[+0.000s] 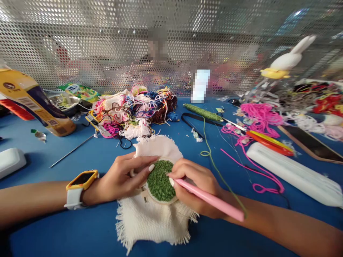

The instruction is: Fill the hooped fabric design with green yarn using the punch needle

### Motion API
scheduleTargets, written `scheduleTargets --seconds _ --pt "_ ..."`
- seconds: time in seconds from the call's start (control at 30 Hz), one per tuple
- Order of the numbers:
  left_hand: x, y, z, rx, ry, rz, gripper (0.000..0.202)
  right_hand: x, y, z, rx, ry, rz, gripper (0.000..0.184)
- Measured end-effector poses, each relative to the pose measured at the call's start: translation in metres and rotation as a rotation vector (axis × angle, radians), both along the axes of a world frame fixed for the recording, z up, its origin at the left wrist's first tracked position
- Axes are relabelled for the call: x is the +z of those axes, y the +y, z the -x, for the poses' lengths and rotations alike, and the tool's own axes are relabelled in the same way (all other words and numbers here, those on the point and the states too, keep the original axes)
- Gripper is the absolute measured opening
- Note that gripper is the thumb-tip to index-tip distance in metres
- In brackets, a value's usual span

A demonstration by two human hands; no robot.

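A small embroidery hoop (147,196) holds white fringed cloth (150,221), its round face filled with green looped yarn (160,180). My left hand (122,178), with a yellow-cased watch on the wrist, grips the hoop's left edge, fingers resting on the green patch. My right hand (197,187) is closed on a pink punch needle (211,200), whose tip touches the patch's right edge. Green yarn (214,164) trails from the needle back to a green skein (202,112).
On the blue table (80,228) lie a tangled heap of mixed yarn (134,110), loose pink yarn (257,121), a white case (294,173), an orange-yellow tool (269,142), a thin metal needle (72,150) and a yellow bottle (34,103). A perforated screen (80,43) stands behind.
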State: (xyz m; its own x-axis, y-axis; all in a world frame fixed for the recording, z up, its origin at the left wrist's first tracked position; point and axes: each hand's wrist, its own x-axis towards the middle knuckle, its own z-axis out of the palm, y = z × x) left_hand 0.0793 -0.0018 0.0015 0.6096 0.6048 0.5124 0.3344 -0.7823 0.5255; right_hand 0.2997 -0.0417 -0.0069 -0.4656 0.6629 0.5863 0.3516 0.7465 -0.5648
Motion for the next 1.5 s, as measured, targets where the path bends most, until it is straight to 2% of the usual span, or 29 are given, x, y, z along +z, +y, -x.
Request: scheduleTargets --seconds 0.1,0.33,0.57,0.8,1.03,1.27,1.5 --pt "-0.002 0.001 0.001 -0.011 0.004 0.022 0.030 0.000 0.000 -0.005 0.025 0.081 0.007 0.014" --pt "-0.002 0.000 0.002 -0.009 -0.006 0.030 0.029 -0.001 -0.003 -0.006 0.047 0.090 0.052 0.016" --pt "-0.002 0.001 0.001 -0.021 -0.003 0.017 0.030 -0.001 -0.002 -0.006 0.059 0.104 0.012 0.015" --pt "-0.003 0.001 0.003 -0.032 0.014 0.004 0.032 0.000 -0.003 -0.002 0.044 0.016 -0.001 0.014" --pt "0.003 -0.006 0.004 -0.086 0.041 -0.007 0.036 -0.007 -0.004 0.004 -0.040 -0.158 -0.201 0.017" --pt "-0.001 -0.001 0.001 -0.036 0.002 -0.035 0.033 0.001 -0.001 -0.003 0.062 0.063 -0.105 0.015" --pt "-0.001 -0.002 0.001 -0.013 0.013 0.005 0.031 -0.002 -0.001 -0.005 0.079 0.091 -0.080 0.017"
